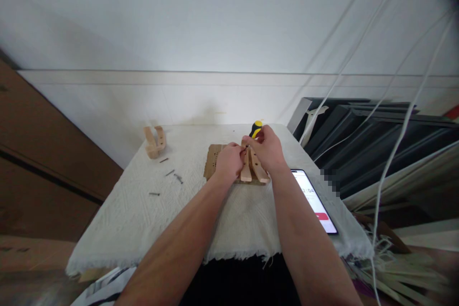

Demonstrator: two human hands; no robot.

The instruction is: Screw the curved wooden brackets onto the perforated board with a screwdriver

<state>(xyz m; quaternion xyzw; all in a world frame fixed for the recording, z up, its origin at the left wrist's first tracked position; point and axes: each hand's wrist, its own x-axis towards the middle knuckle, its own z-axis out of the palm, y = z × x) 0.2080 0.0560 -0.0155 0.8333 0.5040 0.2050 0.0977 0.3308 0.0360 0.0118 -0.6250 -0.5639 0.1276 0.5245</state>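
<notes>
A screwdriver (pixel 256 128) with a black and yellow handle leans up out of my right hand (pixel 269 149), whose fingers are closed around its lower part. Beside it my left hand (pixel 229 162) is closed, its fingertips pinched against the pale wooden piece with holes (pixel 246 172); what they hold is too small to make out. A second wooden piece (pixel 258 170) slants away to the right, under my right hand. Both lie on a brown cardboard sheet (pixel 212 155) dotted with small holes. The screwdriver's tip is hidden among my fingers.
Several loose screws (pixel 154 194) lie on the white cloth (pixel 132 220) to the left. Behind them stands another curved wooden piece (pixel 153 146). A lit phone (pixel 315 203) rests by my right forearm. White cables (pixel 394 153) hang at the right, before dark panels (pixel 373 134).
</notes>
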